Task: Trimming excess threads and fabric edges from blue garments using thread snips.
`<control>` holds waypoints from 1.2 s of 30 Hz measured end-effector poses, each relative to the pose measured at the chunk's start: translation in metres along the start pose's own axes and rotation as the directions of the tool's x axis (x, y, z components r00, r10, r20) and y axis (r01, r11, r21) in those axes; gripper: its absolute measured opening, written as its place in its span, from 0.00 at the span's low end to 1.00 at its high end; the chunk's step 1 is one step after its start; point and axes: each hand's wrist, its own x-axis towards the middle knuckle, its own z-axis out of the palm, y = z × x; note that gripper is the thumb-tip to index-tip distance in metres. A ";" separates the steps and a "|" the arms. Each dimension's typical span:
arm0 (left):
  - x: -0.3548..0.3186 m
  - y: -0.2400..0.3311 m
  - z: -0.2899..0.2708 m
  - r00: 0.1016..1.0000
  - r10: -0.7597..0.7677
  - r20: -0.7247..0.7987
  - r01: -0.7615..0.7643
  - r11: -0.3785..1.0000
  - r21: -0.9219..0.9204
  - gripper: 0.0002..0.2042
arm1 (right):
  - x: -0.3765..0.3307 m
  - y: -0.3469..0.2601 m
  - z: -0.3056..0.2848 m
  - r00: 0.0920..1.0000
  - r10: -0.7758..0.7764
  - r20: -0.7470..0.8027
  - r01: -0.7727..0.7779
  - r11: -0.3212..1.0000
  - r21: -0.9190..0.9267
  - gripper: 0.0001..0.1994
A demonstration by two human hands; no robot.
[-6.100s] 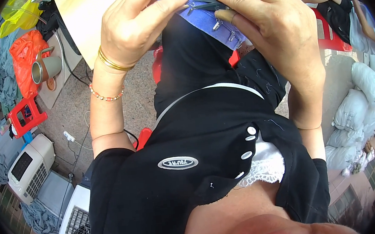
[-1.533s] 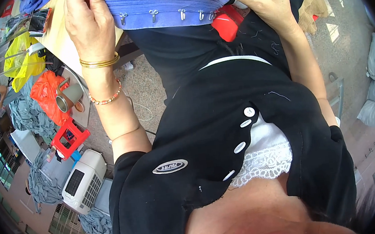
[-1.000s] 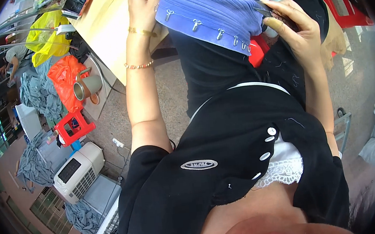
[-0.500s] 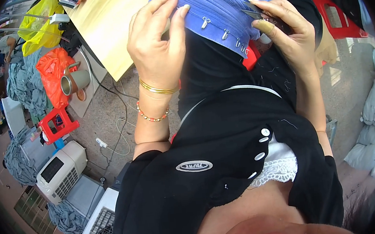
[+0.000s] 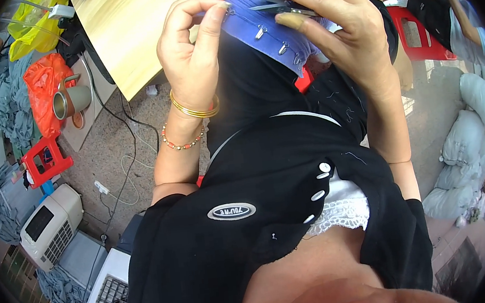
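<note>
Head view looks down on a person in a black top with white buttons, both forearms rising from the lower part of the picture to a folded strip of blue cloth (image 5: pixel 253 16) set with small metal hooks, which hangs over the near edge of a pale yellow wooden bench (image 5: pixel 125 28) at the top of the frame. Left hand (image 5: pixel 191 45), wearing gold bangles and a bead bracelet at the wrist, has its thumb and forefinger pinched together at the left end of the blue cloth, just beside the first hooks; whether something fine sits between those fingertips cannot be told. Right hand (image 5: pixel 335 25) is closed around a small pair of dark metal thread snips (image 5: pixel 281 6), the blades pointing left across the cloth toward the left hand's fingertips, and the two hands are close together without touching. On the floor to the left of the bench stand a steel mug (image 5: pixel 68 101) on a board, an orange plastic bag (image 5: pixel 43 83) beside it, a small red plastic stool (image 5: pixel 45 164) and a white boxy appliance (image 5: pixel 48 225) nearer the lower left. A red plastic chair (image 5: pixel 418 32) stands at the upper right, with white stuffed sacks (image 5: pixel 464 153) piled along the right side.
</note>
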 end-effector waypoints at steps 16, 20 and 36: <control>-0.001 -0.007 -0.011 0.998 -0.026 0.053 0.028 0.999 -0.040 0.06 | 0.024 0.022 0.045 0.799 -0.377 -0.469 0.459 0.885 0.071 0.11; -0.001 -0.004 -0.008 1.000 0.005 0.030 -0.004 1.000 -0.027 0.06 | 0.020 0.022 0.043 0.833 -0.317 -0.453 0.409 0.905 0.119 0.11; 0.039 0.028 -0.025 0.752 0.186 0.632 -0.551 0.703 0.449 0.10 | -0.015 -0.013 -0.014 0.977 0.208 0.037 -0.209 0.978 0.017 0.16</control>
